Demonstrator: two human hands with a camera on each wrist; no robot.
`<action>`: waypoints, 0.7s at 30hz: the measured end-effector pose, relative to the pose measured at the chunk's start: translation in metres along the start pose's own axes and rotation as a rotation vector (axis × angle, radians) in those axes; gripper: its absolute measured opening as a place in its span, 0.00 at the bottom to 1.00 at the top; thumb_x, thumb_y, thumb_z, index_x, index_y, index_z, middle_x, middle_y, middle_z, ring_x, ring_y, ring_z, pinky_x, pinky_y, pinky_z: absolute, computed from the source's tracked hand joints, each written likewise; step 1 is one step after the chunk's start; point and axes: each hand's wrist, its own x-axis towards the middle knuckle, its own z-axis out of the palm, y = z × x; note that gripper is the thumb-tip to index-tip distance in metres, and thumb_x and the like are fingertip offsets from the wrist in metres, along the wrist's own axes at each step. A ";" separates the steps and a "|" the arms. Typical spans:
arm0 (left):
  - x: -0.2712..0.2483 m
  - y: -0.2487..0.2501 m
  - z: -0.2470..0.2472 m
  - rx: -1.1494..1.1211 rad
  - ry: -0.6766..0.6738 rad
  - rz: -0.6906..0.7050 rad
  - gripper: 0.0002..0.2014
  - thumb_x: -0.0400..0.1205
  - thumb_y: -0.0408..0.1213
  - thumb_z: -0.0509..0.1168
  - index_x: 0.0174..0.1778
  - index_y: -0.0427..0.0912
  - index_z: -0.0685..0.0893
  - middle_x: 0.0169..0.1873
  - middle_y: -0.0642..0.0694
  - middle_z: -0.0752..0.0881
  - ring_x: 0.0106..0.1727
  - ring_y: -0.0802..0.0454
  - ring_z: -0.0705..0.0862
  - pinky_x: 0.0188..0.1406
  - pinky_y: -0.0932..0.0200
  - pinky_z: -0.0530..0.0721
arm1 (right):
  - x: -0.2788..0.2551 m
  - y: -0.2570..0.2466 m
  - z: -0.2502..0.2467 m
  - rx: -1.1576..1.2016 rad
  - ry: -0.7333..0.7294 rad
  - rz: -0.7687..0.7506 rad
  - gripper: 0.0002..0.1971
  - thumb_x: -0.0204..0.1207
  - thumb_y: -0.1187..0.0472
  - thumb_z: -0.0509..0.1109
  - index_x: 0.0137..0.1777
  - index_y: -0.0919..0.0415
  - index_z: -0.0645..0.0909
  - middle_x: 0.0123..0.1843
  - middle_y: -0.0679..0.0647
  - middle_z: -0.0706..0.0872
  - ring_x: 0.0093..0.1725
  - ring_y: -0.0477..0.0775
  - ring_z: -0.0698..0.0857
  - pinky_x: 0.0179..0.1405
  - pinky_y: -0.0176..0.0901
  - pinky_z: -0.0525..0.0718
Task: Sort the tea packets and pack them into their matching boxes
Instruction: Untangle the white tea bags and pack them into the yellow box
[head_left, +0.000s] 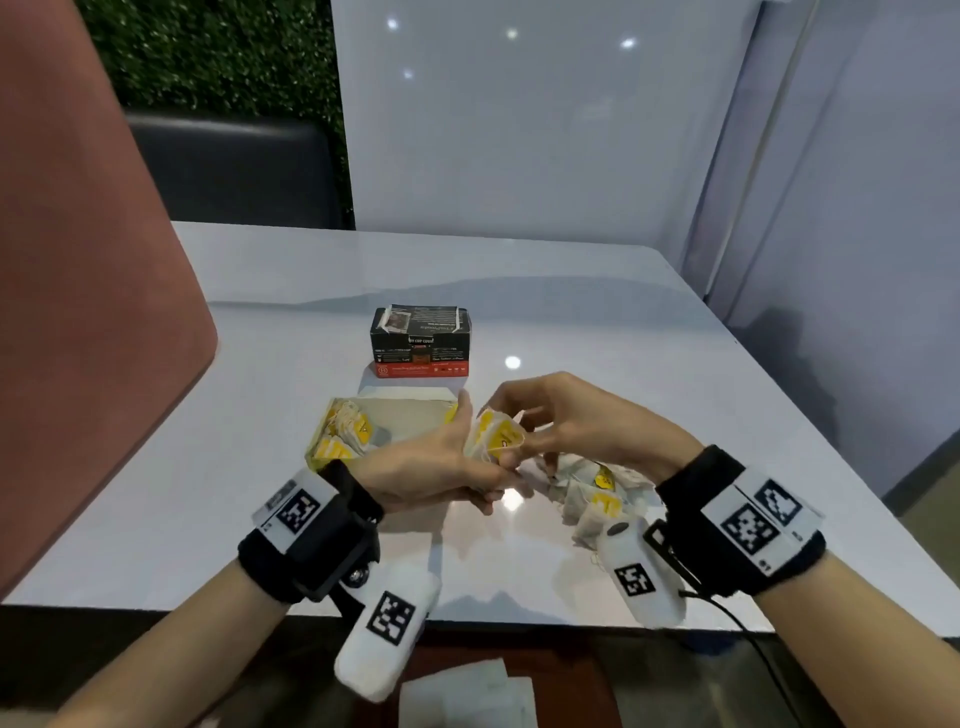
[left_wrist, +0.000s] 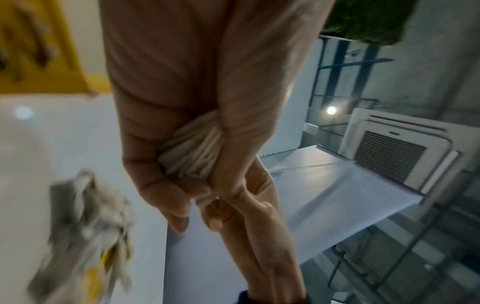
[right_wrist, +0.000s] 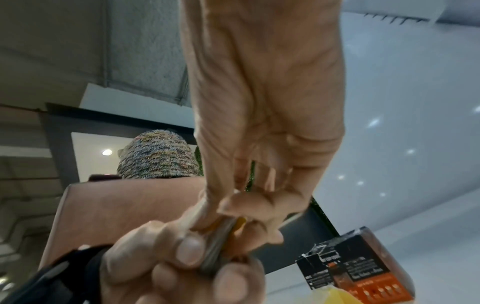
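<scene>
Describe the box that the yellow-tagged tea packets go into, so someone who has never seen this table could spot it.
On the white table, look just beyond the left hand. The open yellow box lies there, some yellow-tagged packets inside. Unlike the black and red box behind it, which is closed and stands upright, it lies low and open.

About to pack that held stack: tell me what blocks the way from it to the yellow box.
Nothing visible does. The stack of tea packets, gripped by both hands, sits just right of the open yellow box, whose right half is bare.
</scene>
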 end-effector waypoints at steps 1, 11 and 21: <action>-0.004 0.005 -0.008 0.063 0.069 0.006 0.54 0.74 0.28 0.71 0.80 0.52 0.34 0.41 0.40 0.88 0.35 0.52 0.82 0.36 0.60 0.84 | 0.008 -0.007 0.001 0.027 0.001 -0.017 0.12 0.69 0.68 0.77 0.51 0.66 0.81 0.43 0.52 0.87 0.39 0.54 0.86 0.33 0.45 0.86; -0.075 0.012 -0.117 0.497 0.580 -0.003 0.84 0.33 0.74 0.73 0.79 0.54 0.29 0.76 0.46 0.67 0.72 0.57 0.70 0.60 0.63 0.75 | 0.121 -0.043 0.034 -0.766 -0.071 -0.269 0.13 0.75 0.75 0.66 0.54 0.59 0.82 0.46 0.54 0.84 0.40 0.54 0.84 0.34 0.38 0.84; -0.063 -0.059 -0.110 0.569 0.502 -0.151 0.56 0.74 0.27 0.71 0.79 0.55 0.30 0.59 0.42 0.84 0.54 0.48 0.85 0.47 0.74 0.80 | 0.145 -0.019 0.076 -0.974 -0.412 -0.154 0.14 0.78 0.73 0.63 0.60 0.62 0.82 0.48 0.59 0.86 0.41 0.58 0.86 0.39 0.41 0.81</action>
